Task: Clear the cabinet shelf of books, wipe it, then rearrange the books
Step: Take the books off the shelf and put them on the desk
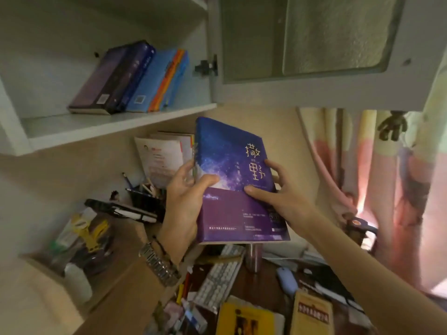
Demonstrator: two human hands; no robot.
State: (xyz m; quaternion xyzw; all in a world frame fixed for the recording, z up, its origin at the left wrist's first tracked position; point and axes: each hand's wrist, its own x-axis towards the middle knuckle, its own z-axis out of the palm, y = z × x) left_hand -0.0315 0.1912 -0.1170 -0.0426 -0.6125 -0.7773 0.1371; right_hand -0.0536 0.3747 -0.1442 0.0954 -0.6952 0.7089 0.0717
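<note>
Two hands share the grip: left hand [185, 199] wraps the book [232, 180] at its spine edge, thumb across the cover; right hand [275, 192] pinches the opposite edge. Book is held in the air below the shelf [116, 128], above the desk [266, 267]. Four or so books [130, 78] lean at the shelf's right end. Judgement: either shelving or removing; keep both hands on, move it level, mind the open door [314, 90] overhead.

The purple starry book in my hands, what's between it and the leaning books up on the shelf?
Nothing: the head view shows only bare white shelf board and wall between the purple book and the leaning books.
</note>
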